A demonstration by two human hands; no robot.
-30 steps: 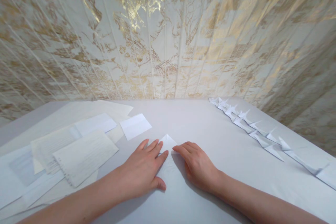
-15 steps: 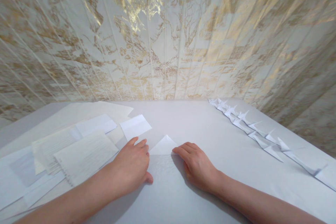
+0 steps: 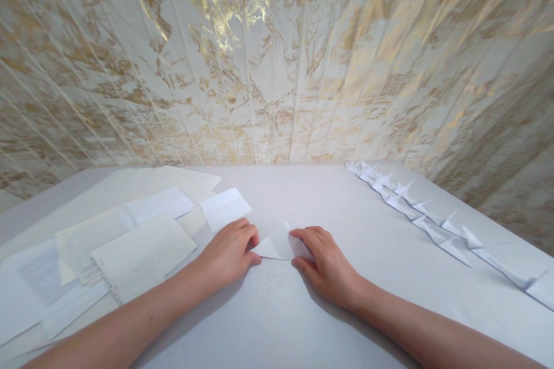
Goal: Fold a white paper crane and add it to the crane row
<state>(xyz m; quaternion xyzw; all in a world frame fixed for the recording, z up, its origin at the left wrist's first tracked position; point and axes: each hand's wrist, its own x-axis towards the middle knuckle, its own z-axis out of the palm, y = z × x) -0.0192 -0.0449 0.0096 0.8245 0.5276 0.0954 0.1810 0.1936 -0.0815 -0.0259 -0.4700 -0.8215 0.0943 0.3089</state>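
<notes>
Left hand [image 3: 229,251] and right hand [image 3: 322,259] pinch folded white paper [image 3: 277,245] at opposite edges; light, thin, creases easily.

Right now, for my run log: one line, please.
left hand: holding folded paper | right hand: holding its other side | right: paper crane row

Small white folded paper triangle [image 3: 277,245], partly lifted off the table.

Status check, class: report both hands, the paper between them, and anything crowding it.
Left hand and right hand pinching folded white paper on table. Loose sheets left, folded paper row right. Nothing obstructing.
</notes>
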